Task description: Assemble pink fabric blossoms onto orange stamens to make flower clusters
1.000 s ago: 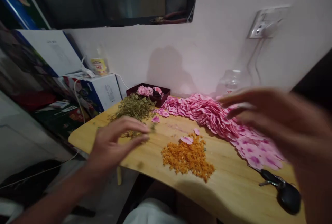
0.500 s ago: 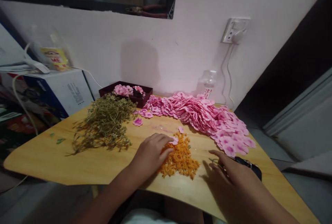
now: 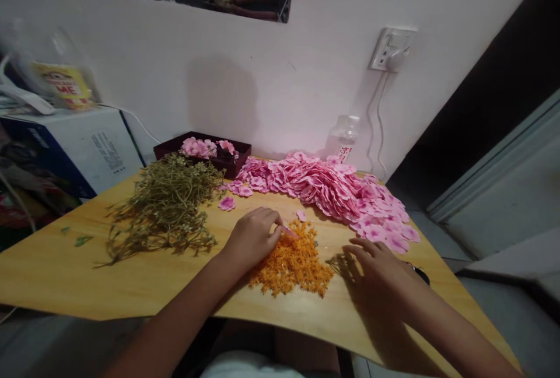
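My left hand [image 3: 256,238] is closed in a pinch on a pink petal [image 3: 289,232], tilted edge-on over the pile of small orange flowers [image 3: 291,270]. To the right of that pile, my right hand [image 3: 376,264] hovers low over the table with its fingers bent around a thin green stem [image 3: 341,265]. The stem's head points toward the orange flowers; the thumb is mostly hidden. A single loose pink petal [image 3: 301,215] lies just behind the orange pile. Behind both hands spreads a large heap of pink petal flowers [image 3: 324,182].
A tangle of green stems [image 3: 168,209] covers the wooden table's left side. Behind it stands a dark red box [image 3: 175,143] with pink flowers. A clear bottle [image 3: 347,133] stands by the wall. A black object [image 3: 420,274] is partly hidden by my right hand.
My right hand has moved left with the stem, closer to the orange flowers. The petal in my left hand has turned from flat to edge-on. The view has shifted slightly.
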Motion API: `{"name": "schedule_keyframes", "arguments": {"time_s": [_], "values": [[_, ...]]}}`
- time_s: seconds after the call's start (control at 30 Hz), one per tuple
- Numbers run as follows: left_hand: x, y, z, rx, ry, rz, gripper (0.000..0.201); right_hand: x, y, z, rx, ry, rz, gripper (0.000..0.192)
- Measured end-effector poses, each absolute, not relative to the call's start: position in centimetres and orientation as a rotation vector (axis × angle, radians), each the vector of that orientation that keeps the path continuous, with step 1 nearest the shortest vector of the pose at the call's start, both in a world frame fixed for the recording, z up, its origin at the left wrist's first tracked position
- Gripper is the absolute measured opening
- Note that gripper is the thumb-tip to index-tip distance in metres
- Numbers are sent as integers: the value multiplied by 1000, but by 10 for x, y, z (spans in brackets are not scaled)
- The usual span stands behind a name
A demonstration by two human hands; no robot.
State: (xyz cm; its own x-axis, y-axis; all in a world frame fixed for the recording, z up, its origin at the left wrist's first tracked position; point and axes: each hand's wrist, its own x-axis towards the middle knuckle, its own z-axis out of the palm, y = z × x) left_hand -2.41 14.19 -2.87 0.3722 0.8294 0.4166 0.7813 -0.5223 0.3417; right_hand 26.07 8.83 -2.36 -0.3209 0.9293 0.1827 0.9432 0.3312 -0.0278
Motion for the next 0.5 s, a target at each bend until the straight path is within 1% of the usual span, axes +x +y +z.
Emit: {"name": "schedule_keyframes", "arguments": {"time_s": [0.13, 0.23, 0.3, 0.37, 0.5], "values": [[-28, 142, -30, 2297, 1572, 979, 7, 246, 107, -7, -1577, -2510, -153, 34], [-31, 143, -31, 2121, 1526, 1040, 11, 222, 125, -1, -1575, -2388, -344, 23], [-32, 144, -30, 2017, 1479, 1086, 17, 207, 135, -2, -1553, -2358, -443, 22], [-34, 146, -29, 1926, 1431, 1137, 22, 197, 144, -6, -1565, -2372, -402, 22], [-35, 150, -28, 1757, 1391, 1262, 24, 188, 166, -13, -1625, -2395, -136, 23]]}}
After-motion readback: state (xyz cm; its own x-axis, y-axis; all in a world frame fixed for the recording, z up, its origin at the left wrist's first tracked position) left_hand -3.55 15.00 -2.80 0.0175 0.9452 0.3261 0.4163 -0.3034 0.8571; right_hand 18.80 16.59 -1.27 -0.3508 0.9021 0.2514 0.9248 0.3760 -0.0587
